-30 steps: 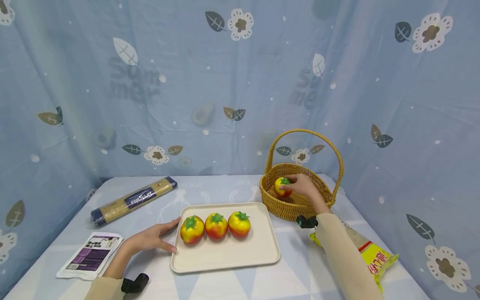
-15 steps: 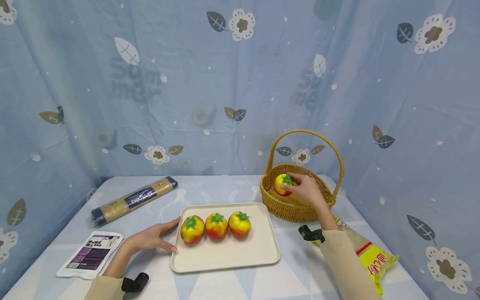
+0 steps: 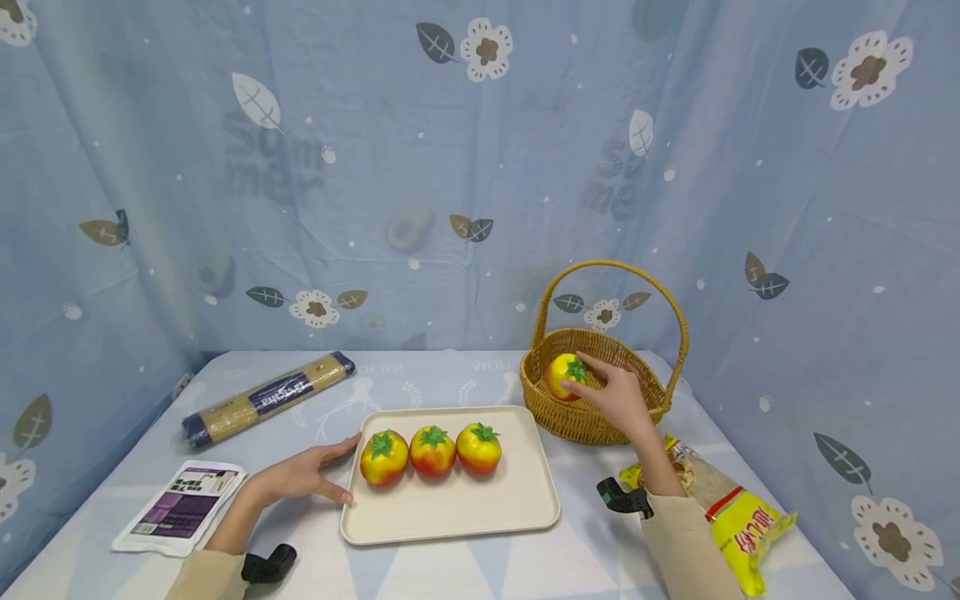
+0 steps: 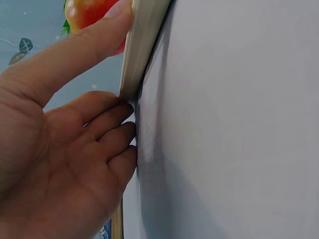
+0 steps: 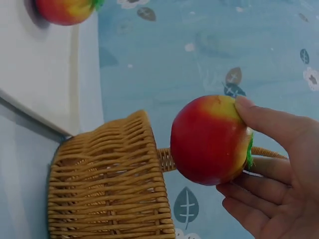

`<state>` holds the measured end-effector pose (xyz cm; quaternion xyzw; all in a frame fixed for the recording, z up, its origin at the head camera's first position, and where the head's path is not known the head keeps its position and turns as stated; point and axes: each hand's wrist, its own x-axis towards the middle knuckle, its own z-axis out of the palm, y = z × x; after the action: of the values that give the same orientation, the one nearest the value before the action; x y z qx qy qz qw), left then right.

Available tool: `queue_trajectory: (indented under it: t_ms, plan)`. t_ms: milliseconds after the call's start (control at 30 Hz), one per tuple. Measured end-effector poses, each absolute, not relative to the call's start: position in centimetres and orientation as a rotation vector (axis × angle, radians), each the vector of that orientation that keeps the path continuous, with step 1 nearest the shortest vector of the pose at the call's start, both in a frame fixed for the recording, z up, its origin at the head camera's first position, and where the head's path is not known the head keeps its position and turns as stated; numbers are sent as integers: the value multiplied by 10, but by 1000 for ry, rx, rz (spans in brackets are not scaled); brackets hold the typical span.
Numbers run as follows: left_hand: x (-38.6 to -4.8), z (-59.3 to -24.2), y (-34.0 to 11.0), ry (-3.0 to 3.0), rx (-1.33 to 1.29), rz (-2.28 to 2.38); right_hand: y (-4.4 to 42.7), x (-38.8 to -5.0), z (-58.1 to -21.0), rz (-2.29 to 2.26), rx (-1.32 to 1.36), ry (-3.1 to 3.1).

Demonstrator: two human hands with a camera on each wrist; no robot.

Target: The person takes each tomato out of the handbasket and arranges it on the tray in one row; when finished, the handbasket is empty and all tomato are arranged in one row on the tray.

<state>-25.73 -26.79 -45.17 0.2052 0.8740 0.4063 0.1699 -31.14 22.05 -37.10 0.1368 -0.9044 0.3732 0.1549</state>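
My right hand (image 3: 622,398) pinches a round red-and-yellow fruit (image 3: 566,377) with a green leafy top between thumb and fingers. In the right wrist view this fruit (image 5: 212,140) is held just past the rim of the wicker basket (image 5: 109,184), over its opening. Three similar fruits (image 3: 432,452) sit in a row on the cream tray (image 3: 450,512). At the tray's left edge rests my left hand (image 3: 300,477), with its thumb on the rim and its other fingers loosely bent against the outer side, as the left wrist view shows.
The basket's tall handle (image 3: 611,265) arches over its opening. A yellow food bag (image 3: 738,508) lies under and beside my right forearm. On the left are a long pasta pack (image 3: 270,398) and a white-and-purple pouch (image 3: 180,508). A patterned curtain (image 3: 360,167) stands behind the table.
My right hand has shifted right and toward me while keeping hold of the fruit. The fruit rose slightly, then dropped, and its leafy top turned rightward. The left hand has stayed put.
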Motion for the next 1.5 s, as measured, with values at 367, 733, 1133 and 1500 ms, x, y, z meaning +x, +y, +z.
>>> queue_trajectory:
  t_ms: [367, 733, 1133, 1500]
  plan:
    - [-257, -452, -269, 2462, 546, 1175, 210, -296, -362, 1085, 513, -2598]
    - [-259, -453, -267, 2457, 518, 1173, 201, -294, -365, 1028, 673, -2637]
    - [-257, -450, -266, 2466, 565, 1162, 183, -294, -379, 984, 880, -2753]
    - [-258, -451, -267, 2463, 580, 1172, 179, -299, -392, 928, 914, -2848]
